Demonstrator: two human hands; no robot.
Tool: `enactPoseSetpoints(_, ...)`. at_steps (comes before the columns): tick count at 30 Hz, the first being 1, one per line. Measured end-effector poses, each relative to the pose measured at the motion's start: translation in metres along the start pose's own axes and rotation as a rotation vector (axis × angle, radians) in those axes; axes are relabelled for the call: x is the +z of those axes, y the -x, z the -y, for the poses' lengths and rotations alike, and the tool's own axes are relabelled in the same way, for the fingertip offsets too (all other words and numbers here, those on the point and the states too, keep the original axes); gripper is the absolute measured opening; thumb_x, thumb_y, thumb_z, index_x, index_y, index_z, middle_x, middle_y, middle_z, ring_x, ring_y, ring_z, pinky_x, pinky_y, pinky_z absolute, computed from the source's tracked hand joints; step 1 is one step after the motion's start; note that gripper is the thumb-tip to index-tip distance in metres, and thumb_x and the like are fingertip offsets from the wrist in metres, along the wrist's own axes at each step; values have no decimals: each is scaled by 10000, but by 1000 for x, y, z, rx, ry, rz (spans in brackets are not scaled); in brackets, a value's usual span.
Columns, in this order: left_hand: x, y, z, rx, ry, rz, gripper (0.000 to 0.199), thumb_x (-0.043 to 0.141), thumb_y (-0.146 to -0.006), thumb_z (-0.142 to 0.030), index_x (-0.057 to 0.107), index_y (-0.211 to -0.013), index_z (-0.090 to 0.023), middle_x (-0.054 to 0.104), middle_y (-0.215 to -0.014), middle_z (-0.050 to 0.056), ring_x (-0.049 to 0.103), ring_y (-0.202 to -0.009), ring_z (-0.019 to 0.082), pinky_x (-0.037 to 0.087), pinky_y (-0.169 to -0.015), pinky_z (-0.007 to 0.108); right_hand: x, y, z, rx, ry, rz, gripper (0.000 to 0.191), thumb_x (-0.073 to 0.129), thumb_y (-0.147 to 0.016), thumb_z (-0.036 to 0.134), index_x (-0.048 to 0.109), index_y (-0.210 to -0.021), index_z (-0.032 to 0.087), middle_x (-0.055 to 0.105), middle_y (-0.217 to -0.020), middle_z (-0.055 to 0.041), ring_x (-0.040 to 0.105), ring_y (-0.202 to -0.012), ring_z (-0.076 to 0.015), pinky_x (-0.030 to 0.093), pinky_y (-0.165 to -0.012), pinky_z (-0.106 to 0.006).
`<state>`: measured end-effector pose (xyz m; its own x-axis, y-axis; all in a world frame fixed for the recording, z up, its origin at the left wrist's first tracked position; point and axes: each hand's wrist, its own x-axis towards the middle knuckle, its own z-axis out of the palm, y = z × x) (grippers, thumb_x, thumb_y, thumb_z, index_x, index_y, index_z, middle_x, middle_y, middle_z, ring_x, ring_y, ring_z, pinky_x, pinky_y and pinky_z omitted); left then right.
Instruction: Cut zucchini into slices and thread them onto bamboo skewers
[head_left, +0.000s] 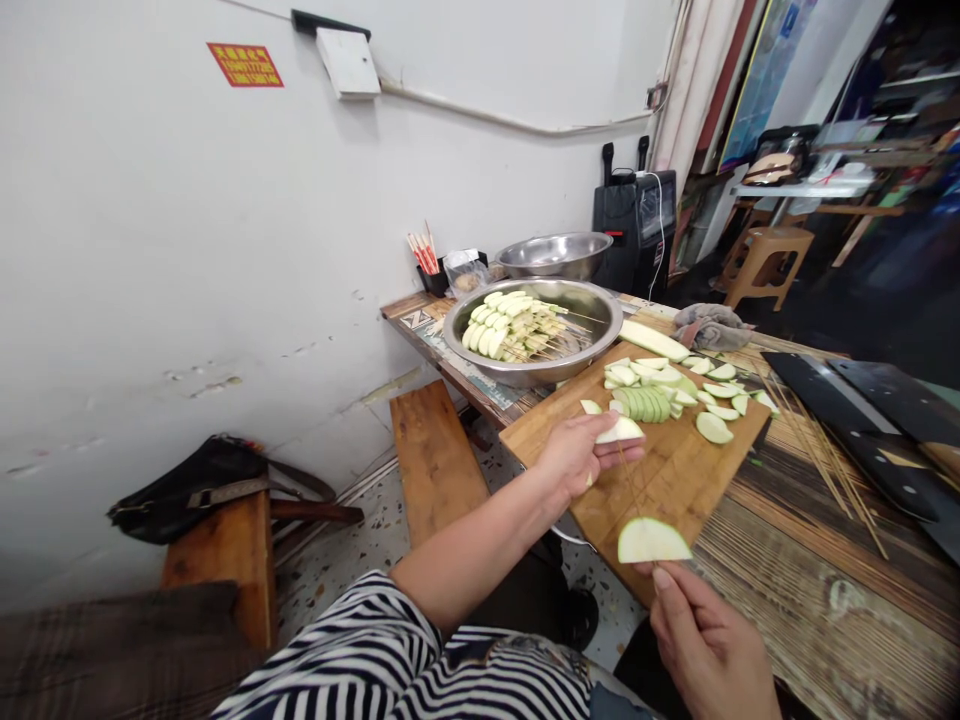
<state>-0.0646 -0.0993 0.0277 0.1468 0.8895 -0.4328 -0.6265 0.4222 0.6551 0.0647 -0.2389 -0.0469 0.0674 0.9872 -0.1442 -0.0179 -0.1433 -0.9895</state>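
Note:
My left hand (pixel 585 455) is palm up over the cutting board (pixel 547 430), its thumb pressing a half-round zucchini slice (pixel 621 430) onto the fingers. Lower down, my right hand (pixel 709 635) pinches the bottom of a thin bamboo skewer (pixel 628 480), with another zucchini slice (pixel 654 541) threaded just above the fingertips. The skewer runs up toward the left hand; whether its tip touches the slice there I cannot tell. Cut zucchini slices (pixel 641 403) lie in a pile at the board's far end, beside a long zucchini piece (pixel 652 340).
A steel basin (pixel 459 335) with skewered slices stands beyond the board, another basin (pixel 555 257) behind it. Loose skewers (pixel 832 460) and dark flat panels (pixel 840 420) lie to the right, near a grey cloth (pixel 712 328). A wooden bench (pixel 435 460) stands left of the table.

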Motion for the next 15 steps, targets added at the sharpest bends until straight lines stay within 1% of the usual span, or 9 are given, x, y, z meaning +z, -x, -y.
enactPoseSetpoints(3, 1, 3, 4, -33, -5, 2, 109, 523, -886, -85, 610, -842, -37, 674, -742, 114, 691, -636, 186, 597, -639, 324, -4, -2, -6, -34, 30, -29, 446, 609, -822, 569, 660, -901, 133, 384, -505, 44, 337, -431, -80, 269, -387, -175)
enactPoseSetpoints(5, 2, 5, 5, -41, -6, 21, 122, 515, -887, -83, 611, -824, -42, 671, -732, 109, 692, -642, 190, 595, -637, 326, -6, -3, -7, -53, 57, -37, 443, 609, -830, 554, 665, -934, 127, 414, -512, 35, 362, -439, -86, 290, -394, -176)
enactPoseSetpoints(9, 1, 6, 6, -58, -16, 66, 122, 515, -894, -108, 610, -835, -59, 676, -750, 108, 702, -687, 215, 592, -641, 348, -8, -3, -1, -58, 78, -39, 476, 602, -824, 570, 670, -931, 112, 429, -518, 27, 357, -436, -86, 289, -385, -179)
enactPoseSetpoints(11, 0, 7, 6, -54, -19, 60, 118, 516, -892, -109, 614, -847, -60, 678, -761, 107, 702, -699, 213, 589, -652, 348, -7, -1, 3, -55, 100, -32, 490, 590, -825, 582, 674, -914, 108, 410, -504, 32, 340, -430, -85, 276, -379, -181)
enactPoseSetpoints(13, 0, 9, 8, -45, -18, 50, 115, 520, -889, -113, 617, -851, -63, 680, -771, 106, 700, -706, 212, 586, -661, 349, -4, 0, 6, -53, 122, -57, 483, 582, -830, 580, 680, -912, 115, 411, -505, 32, 341, -436, -87, 277, -383, -183)
enactPoseSetpoints(15, 1, 13, 13, -69, -30, 43, 123, 514, -885, -105, 622, -843, -64, 677, -761, 99, 694, -686, 204, 580, -647, 340, -3, -1, 8, -61, 125, -84, 479, 588, -820, 586, 686, -901, 124, 425, -517, 26, 361, -447, -92, 296, -392, -183)
